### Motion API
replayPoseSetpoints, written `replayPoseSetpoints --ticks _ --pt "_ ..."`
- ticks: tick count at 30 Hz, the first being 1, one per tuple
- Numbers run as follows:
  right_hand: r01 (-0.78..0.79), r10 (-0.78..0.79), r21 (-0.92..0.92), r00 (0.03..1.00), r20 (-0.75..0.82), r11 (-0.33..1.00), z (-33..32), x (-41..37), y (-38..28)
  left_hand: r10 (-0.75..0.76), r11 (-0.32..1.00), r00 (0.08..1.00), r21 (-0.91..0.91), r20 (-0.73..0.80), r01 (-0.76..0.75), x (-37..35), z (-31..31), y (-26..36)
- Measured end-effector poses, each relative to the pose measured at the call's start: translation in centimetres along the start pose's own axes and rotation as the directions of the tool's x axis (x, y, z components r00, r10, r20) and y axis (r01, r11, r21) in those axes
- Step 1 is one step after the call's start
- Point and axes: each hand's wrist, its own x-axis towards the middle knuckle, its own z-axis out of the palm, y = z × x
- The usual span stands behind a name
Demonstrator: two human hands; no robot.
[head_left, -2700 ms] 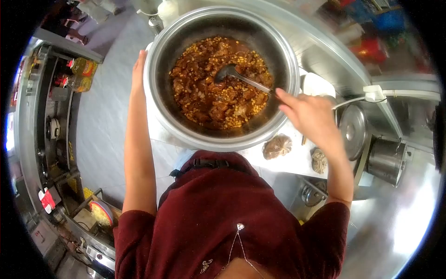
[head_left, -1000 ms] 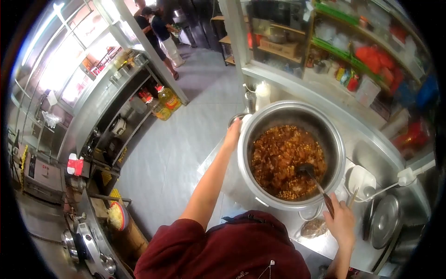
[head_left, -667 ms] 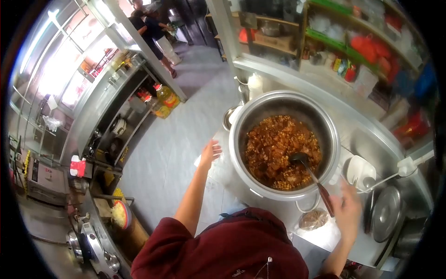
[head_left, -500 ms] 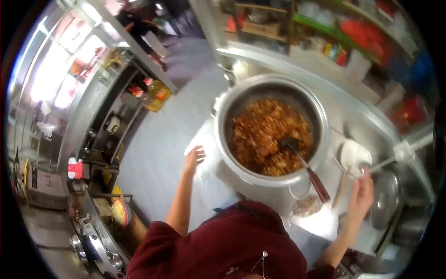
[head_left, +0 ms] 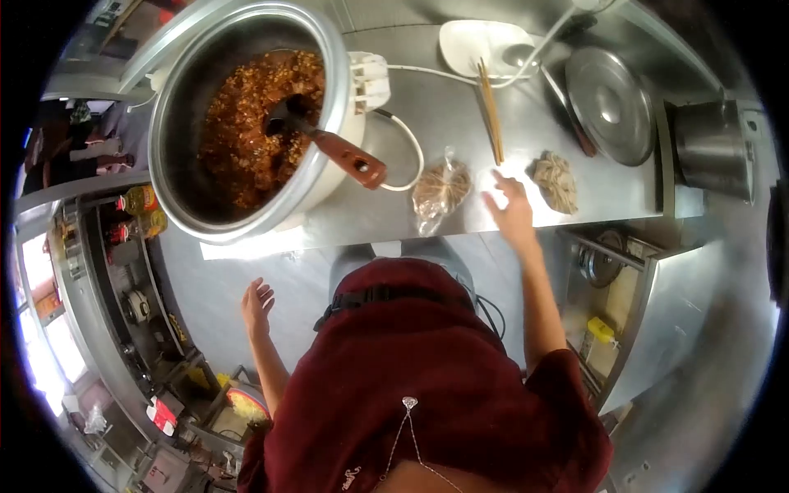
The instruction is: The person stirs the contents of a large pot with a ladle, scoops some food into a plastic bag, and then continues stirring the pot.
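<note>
We count one pot [head_left: 337, 99] on the surface [head_left: 452, 123], one ladle [head_left: 349, 158] inside, handle jutting past its rim; an arm bump could tip it out, splashing stew [head_left: 238, 107]. Right of pot: two bundles [head_left: 441, 193], chopsticks [head_left: 491, 115], right hand [head_left: 514, 212] empty, fingers parted. Near side of pot: left hand [head_left: 258, 304] empty, loosely curled

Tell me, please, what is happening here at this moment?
A person stands at a metal counter and holds nothing. The right hand is open over the counter edge, between two small bags and just below the chopsticks. The left hand is open too, away from the counter. The big pot has stewed food in it. Nobody holds the ladle: its head is in the food, its handle over the rim.
</note>
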Motion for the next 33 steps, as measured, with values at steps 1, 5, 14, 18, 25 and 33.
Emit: replayPoseSetpoints --ticks 1,5,14,18,25,33 --pt "0.115 -0.114 -0.031 0.993 0.024 0.993 0.4 -0.2 -1.0 0.003 0.998 0.999 0.063 0.054 -0.006 -0.3 1.0 0.2" --pt "0.214 -0.215 0.028 0.975 0.052 0.977 3.6 0.8 -1.6 0.047 0.939 0.976 0.323 0.212 -0.116 -2.0 6.1 2.5" --pt "0.132 -0.146 0.214 0.988 0.050 0.968 8.6 3.2 0.2 0.225 0.781 0.820 0.407 0.526 -0.475 -3.3 12.6 3.7" --pt "-0.204 0.071 0.614 0.970 0.233 0.762 5.5 0.7 -2.5 0.244 0.783 0.719 0.305 0.651 -0.542 -3.9 16.7 5.0" --pt "-0.171 0.063 0.875 0.985 0.160 0.453 -1.0 -3.2 -13.8 0.127 0.968 0.655 0.053 0.745 -0.247 -9.2 19.0 9.7" --pt "-0.058 -0.063 0.996 0.997 0.054 -0.063 -0.7 -7.2 -26.3 0.287 0.924 0.526 -0.376 0.801 0.068 -14.7 10.6 9.8"
